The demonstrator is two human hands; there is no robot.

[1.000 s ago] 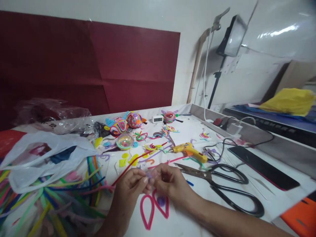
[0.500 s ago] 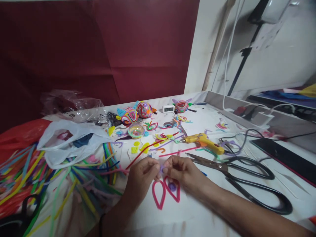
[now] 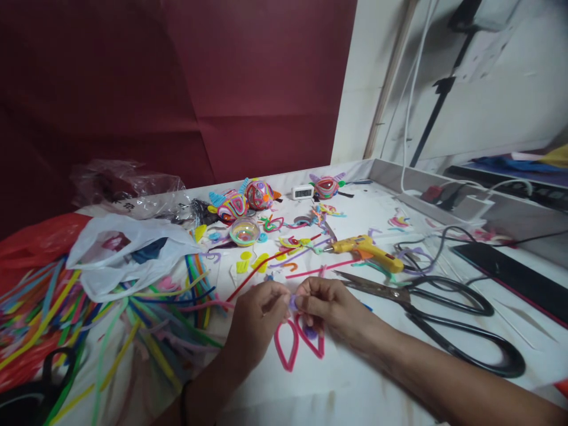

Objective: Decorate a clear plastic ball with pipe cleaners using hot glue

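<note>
Between the fingertips of my left hand [image 3: 260,319] and my right hand [image 3: 331,307] is a small purple coil [image 3: 293,302], pinched from both sides. Just below lie two pink teardrop loops, a left one [image 3: 289,365] and a right one [image 3: 320,354], on the white table [image 3: 346,393]. A second purple coil [image 3: 310,332] sits inside the right loop, partly covered by my right fingers. My left fingers overlap the top of the left loop.
Large black-handled scissors [image 3: 403,294] and a yellow glue gun [image 3: 368,251] lie right of my hands. Colourful pipe cleaners [image 3: 142,331] and a white plastic bag [image 3: 128,254] are at left. Decorated balls [image 3: 233,205] and a small clock [image 3: 303,191] stand behind.
The purple coil between my fingertips shows more clearly. My right hand's lower fingers now reach over the coil in the right loop. The view has shifted slightly.
</note>
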